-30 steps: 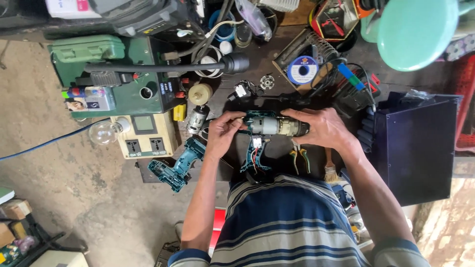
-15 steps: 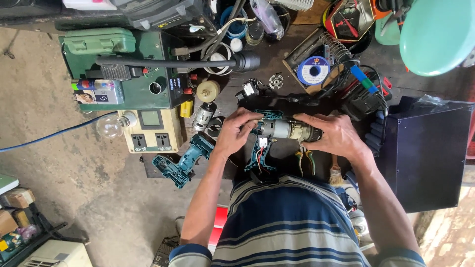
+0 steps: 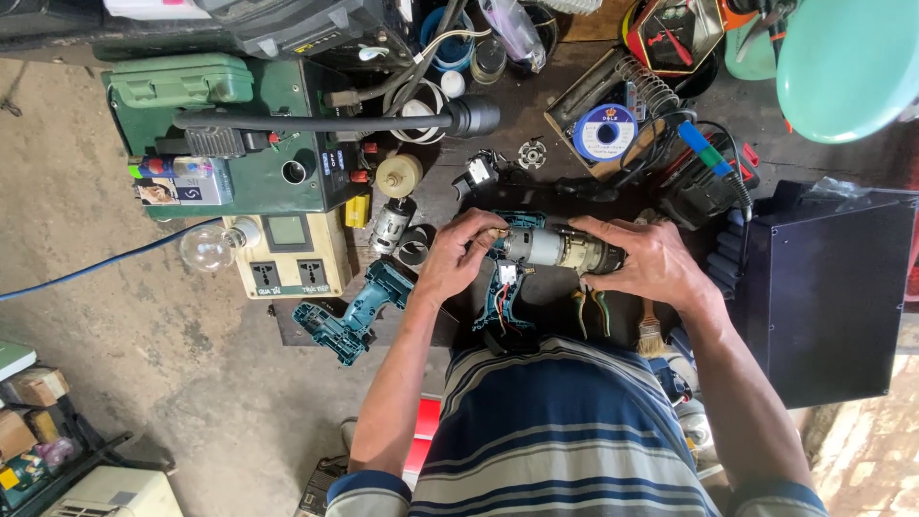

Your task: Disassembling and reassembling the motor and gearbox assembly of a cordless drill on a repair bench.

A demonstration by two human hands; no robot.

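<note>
An opened cordless drill [image 3: 536, 251] lies on the dark workbench [image 3: 536, 187], its silver motor and gearbox sitting in a teal half-shell with loose wires showing. My left hand [image 3: 458, 257] pinches the motor's rear end. My right hand [image 3: 646, 260] wraps around the chuck end. The other teal shell half [image 3: 356, 314] rests at the bench's left edge, clear of both hands.
A cream socket box [image 3: 285, 255] with a clear bulb [image 3: 212, 247], a green case [image 3: 182, 80], a loose motor [image 3: 391, 224], a solder spool [image 3: 605, 131], pliers [image 3: 590, 308], a brush [image 3: 651, 335] and a dark box [image 3: 828, 287] surround the work. Concrete floor lies to the left.
Both hands keep hold of the drill assembly. The left fingers have shifted slightly at the motor's rear; the view has drifted a little.
</note>
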